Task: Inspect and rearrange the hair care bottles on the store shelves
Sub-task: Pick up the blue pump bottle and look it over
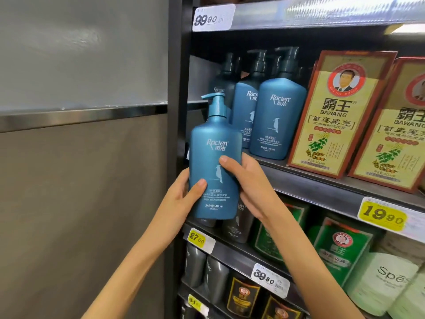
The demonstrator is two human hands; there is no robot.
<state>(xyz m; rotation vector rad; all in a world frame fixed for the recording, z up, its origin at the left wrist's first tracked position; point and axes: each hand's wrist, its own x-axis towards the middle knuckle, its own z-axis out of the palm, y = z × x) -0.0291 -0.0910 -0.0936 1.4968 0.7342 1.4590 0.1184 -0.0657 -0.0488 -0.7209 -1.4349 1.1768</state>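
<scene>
Left hand (180, 200): curled round the lower left side of the held bottle, thumb laid across the front label, fingers hidden behind.

Right hand (245, 180): gripping the bottle's right side, thumb pressed on the front just above the bird emblem.

Raclen shampoo bottle (215, 157): teal-blue pump bottle marked 400ml, held upright between both hands, off the shelf and in front of its left end, spout pointing left.

Front Raclen bottle (277, 120): same teal type, standing upright at the front of the middle shelf (310, 184). A second teal bottle (243, 111) stands just left of it and behind; a darker bottle (220, 84) stands further back in shadow.

Bawang boxes (340, 116): yellow cartons with red borders, two in view, leaning slightly, just right of the teal bottles on the same shelf.

Price tags: white 99.90 tag (213, 18) on the upper rail; yellow 19.90 tag (383, 214) on the middle shelf edge; yellow 27.00 tag (197, 238) and white 39.80 tag (269, 280) on the rail below.

Lower shelves: dark grey bottles (236, 223), green boxes (340, 249), pale bottle (381, 282) with partly readable lettering.

Grey wall panel (80, 111): left of the black shelf upright (181, 88).
</scene>
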